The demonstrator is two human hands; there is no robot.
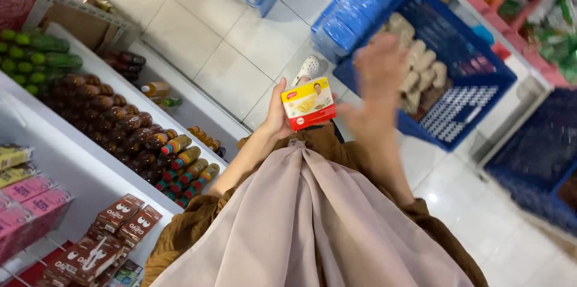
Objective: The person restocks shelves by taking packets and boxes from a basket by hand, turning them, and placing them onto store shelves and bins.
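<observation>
Fingers of the left hand pinch a small yellow-and-red box, held up over the floor. Right hand hovers open (blurred) above the blue crate, which has plenty of packets left inside.

Glossy cardboard box, blue plastic basket at 2 o'clock w/ lattice walls, shiny floor tiles, matt smooth cloth scarf.
</observation>
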